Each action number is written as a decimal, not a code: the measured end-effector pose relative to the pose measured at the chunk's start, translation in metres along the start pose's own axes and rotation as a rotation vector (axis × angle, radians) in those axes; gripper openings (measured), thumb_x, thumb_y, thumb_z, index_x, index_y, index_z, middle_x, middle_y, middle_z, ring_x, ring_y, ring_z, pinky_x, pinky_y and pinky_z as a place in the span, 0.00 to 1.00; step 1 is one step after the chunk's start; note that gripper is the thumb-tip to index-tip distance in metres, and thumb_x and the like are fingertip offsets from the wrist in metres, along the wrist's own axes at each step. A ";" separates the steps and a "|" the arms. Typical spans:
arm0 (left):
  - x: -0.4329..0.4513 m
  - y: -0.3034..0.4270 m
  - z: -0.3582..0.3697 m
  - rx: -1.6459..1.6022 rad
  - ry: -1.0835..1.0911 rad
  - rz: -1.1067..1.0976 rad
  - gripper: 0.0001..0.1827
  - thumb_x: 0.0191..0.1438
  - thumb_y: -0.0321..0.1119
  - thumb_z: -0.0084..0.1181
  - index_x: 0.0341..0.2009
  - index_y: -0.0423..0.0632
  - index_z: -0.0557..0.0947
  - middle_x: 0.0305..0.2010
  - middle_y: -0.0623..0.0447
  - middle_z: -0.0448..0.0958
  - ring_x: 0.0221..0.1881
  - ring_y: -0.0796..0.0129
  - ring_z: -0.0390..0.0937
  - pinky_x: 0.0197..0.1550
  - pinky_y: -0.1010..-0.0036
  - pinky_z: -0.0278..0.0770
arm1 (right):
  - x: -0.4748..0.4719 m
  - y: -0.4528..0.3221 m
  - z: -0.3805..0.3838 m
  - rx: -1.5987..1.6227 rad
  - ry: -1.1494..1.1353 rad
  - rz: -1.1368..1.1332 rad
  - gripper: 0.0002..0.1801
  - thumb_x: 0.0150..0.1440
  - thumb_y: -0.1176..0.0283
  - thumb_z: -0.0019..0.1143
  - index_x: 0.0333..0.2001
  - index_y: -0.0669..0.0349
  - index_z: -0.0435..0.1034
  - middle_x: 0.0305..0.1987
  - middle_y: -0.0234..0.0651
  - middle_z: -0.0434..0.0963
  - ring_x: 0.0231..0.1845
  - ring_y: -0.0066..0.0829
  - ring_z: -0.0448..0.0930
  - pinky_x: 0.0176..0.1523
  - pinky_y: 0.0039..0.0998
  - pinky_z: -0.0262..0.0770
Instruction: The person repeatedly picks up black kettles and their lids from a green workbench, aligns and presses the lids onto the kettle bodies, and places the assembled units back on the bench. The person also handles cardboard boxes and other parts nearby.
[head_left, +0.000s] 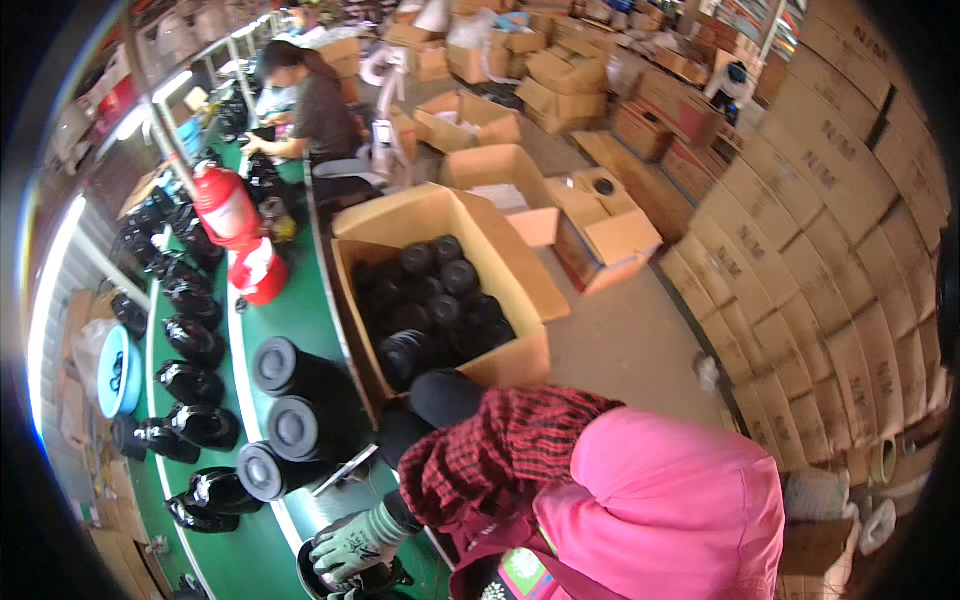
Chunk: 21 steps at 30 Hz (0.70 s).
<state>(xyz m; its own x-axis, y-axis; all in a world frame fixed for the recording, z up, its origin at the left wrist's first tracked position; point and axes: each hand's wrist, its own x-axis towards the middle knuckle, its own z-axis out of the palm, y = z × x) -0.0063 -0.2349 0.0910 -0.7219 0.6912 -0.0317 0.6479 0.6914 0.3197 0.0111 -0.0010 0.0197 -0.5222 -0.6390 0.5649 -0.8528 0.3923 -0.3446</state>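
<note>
My right hand (358, 546) wears a pale green knit glove with dark print, below a red-and-black plaid sleeve (480, 450). Its fingers are on a round, glossy black housing (306, 574) over the green conveyor belt (420, 559), at the lower edge of the picture. Only a sliver of my left hand (346, 595), in a similar glove, shows beneath it; its grip is hidden. Beyond my right hand stand black cylinders with ridged grey-black end faces (294, 427), grouped on the belt. A pale, thin strip (345, 470) lies beside them.
Glossy black housings (202, 426) line the belt's far side. A red plastic drinks jug (225, 206) and red tub (257, 271) stand farther along. An open carton (536, 356) of black cylinders adjoins the belt. A seated person (319, 112) works beyond. Stacked cartons (817, 247) form a wall.
</note>
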 end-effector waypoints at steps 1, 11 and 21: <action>-0.007 0.018 -0.005 -0.038 0.036 0.115 0.27 0.44 0.36 0.68 0.53 0.52 0.81 0.52 0.47 0.78 0.55 0.47 0.73 0.59 0.53 0.68 | -0.008 -0.009 -0.008 0.064 -0.032 -0.032 0.45 0.31 0.55 0.78 0.56 0.52 0.68 0.60 0.45 0.69 0.63 0.53 0.68 0.65 0.55 0.63; -0.005 0.142 0.062 -0.598 0.281 -0.004 0.36 0.48 0.22 0.64 0.63 0.37 0.68 0.61 0.38 0.67 0.61 0.46 0.67 0.63 0.54 0.67 | -0.189 -0.079 -0.065 0.534 0.654 0.965 0.36 0.39 0.66 0.84 0.51 0.63 0.72 0.53 0.34 0.74 0.53 0.23 0.75 0.56 0.28 0.72; 0.005 0.123 0.079 -0.734 -0.119 0.012 0.35 0.50 0.28 0.68 0.63 0.38 0.71 0.62 0.43 0.73 0.62 0.55 0.71 0.63 0.61 0.70 | -0.233 -0.104 -0.098 0.388 0.597 0.707 0.33 0.42 0.68 0.82 0.51 0.63 0.73 0.54 0.39 0.76 0.58 0.33 0.76 0.64 0.33 0.70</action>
<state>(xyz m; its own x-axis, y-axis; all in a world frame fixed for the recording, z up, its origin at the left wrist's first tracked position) 0.0893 -0.1293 0.0550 -0.6575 0.7448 -0.1137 0.2966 0.3946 0.8697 0.2216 0.1718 -0.0022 -0.9139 0.1357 0.3827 -0.3438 0.2425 -0.9072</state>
